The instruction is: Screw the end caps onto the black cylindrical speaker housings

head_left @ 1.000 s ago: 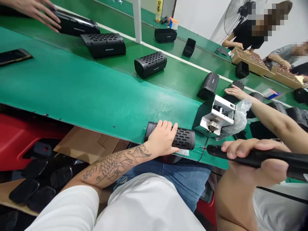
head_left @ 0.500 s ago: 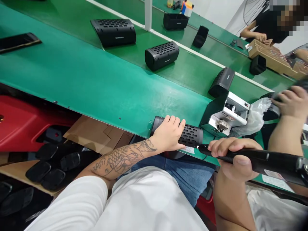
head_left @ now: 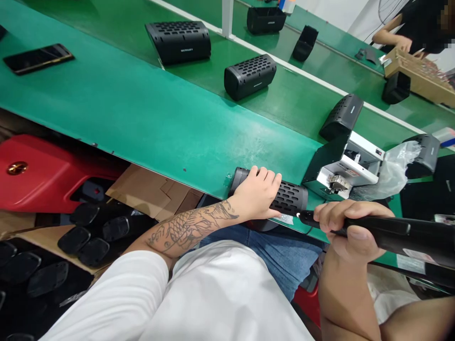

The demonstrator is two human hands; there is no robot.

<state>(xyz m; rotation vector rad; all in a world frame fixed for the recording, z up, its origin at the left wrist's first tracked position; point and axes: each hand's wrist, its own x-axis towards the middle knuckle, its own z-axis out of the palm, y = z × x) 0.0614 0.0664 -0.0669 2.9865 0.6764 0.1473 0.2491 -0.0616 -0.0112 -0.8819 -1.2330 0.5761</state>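
Observation:
A black perforated speaker shell [head_left: 288, 198] lies on its side at the near edge of the green bench [head_left: 142, 123]. My left hand [head_left: 259, 194] presses down on it, fingers wrapped over its top. My right hand [head_left: 346, 228] grips a black electric screwdriver [head_left: 391, 233] held level, its tip touching the speaker's right end. Just behind stands a white and black screw feeder [head_left: 343, 168] with a clear plastic bag [head_left: 394, 170] beside it.
Several more black speakers [head_left: 250, 76] ride the green conveyor [head_left: 302, 90] behind. A phone [head_left: 37, 58] lies at far left. Below the bench are a cardboard tray of black end caps [head_left: 88, 237] and a red bin [head_left: 39, 175]. A co-worker [head_left: 408, 33] handles a box [head_left: 419, 76] at the back right.
The screwdriver tip has closed in from the right until it meets the speaker's end. A neighbour's arm that reached across on the right has withdrawn. The view has tilted down a little.

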